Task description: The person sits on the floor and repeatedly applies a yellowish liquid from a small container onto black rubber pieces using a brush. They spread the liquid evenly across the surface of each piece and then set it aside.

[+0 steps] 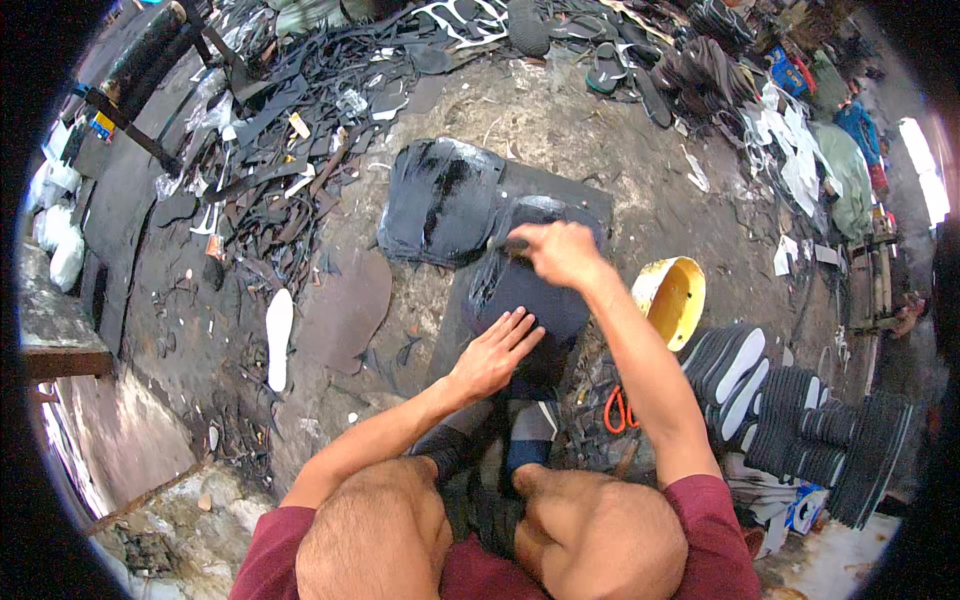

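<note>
A black sheet [535, 295] with wet-looking shiny streaks lies on the ground in front of my feet. My left hand [498, 350] rests flat on its near part, fingers stretched out. Over the far part of that sheet, my right hand [560, 250] is closed around a small dark thing that the fingers mostly hide. Touching it on the left is another black sheet [425, 205], its surface glossy and streaked. Both lie partly over a dark grey board [585, 200].
A yellow bowl [690, 310] stands right of my right forearm, near orange-handled scissors [615, 412]. Stacked dark soles [790, 415] sit at the right. A white insole [280, 335] and a brown sheet [350, 310] lie left. Black scraps [290, 140] pile up at the far left.
</note>
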Demonstrator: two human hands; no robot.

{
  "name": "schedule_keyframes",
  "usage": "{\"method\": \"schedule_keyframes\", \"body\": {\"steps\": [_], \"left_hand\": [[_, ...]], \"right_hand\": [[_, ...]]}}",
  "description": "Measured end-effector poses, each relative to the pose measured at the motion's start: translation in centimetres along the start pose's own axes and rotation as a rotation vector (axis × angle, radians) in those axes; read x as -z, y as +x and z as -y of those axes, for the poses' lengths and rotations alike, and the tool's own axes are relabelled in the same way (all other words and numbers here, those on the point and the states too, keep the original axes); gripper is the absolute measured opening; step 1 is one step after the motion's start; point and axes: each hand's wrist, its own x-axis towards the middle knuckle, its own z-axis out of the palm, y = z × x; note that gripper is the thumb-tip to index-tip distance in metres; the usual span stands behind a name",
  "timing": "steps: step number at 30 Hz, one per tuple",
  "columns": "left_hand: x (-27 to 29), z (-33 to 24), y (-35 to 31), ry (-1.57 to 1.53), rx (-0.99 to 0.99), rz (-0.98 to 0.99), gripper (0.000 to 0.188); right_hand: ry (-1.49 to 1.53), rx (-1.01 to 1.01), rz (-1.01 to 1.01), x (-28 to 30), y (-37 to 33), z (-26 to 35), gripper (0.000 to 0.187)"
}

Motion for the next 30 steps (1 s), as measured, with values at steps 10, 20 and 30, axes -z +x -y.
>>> {"method": "schedule_keyframes", "body": {"steps": [10,20,30], "left_hand": [[-6.0,-5.6,-5.2,-0.382,-0.594,0.288,0.059],[-2.7,-2.6,2.0,0.116,0.095,0.235,0.057],[-2.4,-1.7,1.5,0.129,0.012,0.188,0.042]], "right_hand": [[0.097,0.225,-0.149,-7.0,-13.2,11.5,0.039],[0.428,0.263,-0.344,0.6,-3.5,-4.6,0.045],[0.212,0.132,0.111,0.6,3.1,-12.6,0.044]]}}
